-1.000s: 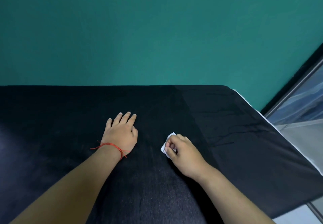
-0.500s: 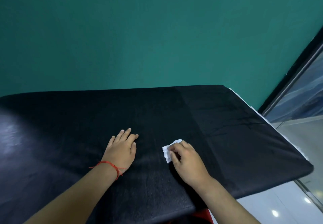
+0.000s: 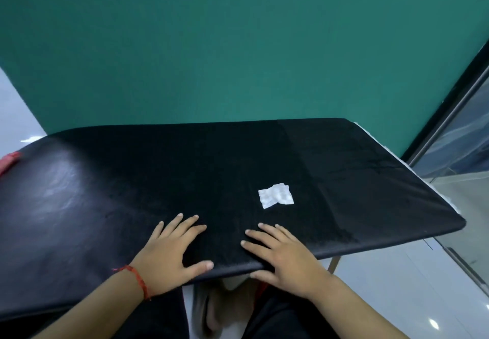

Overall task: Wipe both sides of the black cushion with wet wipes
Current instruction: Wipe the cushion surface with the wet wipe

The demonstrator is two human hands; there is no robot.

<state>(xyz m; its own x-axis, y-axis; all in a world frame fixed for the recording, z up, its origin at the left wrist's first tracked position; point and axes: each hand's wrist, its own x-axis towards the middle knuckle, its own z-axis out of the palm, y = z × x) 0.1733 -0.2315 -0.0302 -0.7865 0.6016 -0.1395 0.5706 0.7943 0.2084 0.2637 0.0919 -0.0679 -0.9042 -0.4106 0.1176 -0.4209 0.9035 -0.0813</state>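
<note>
Head view: half a second ago the right hand (image 3: 285, 256) pressed the wipe (image 3: 276, 195) to the cushion (image 3: 185, 180). It has since let go. The wipe now lies by itself, crumpled flat on the cushion top, at about 12 o'clock from that hand and clear of it.

Both hands have drawn back to the cushion's 6 o'clock edge. The left hand (image 3: 169, 254) lies flat on the cushion with its fingers straight and spread and its thumb along the edge, holding nothing. A red string (image 3: 137, 280) circles its wrist. The right hand's fingers (image 3: 262, 232) are also straight and spread on the top. Its thumb sits just below the edge, and I cannot tell whether it hooks under. The view also takes in more than before, reaching the cushion's 9 o'clock end.

The cushion is black. Its 9 o'clock part is glossy with pale glare, and the rest is matt. A white strip (image 3: 397, 158) shows along its 3 o'clock edge, and a tan leg (image 3: 334, 264) stands beneath, near the right hand. A red scrap (image 3: 9, 162) sits at the far 9 o'clock end.

A teal wall (image 3: 238, 47) fills 12 o'clock, glass in a dark frame (image 3: 463, 140) stands at 3 o'clock, and a pale shiny floor (image 3: 397, 285) lies at 4 o'clock.
</note>
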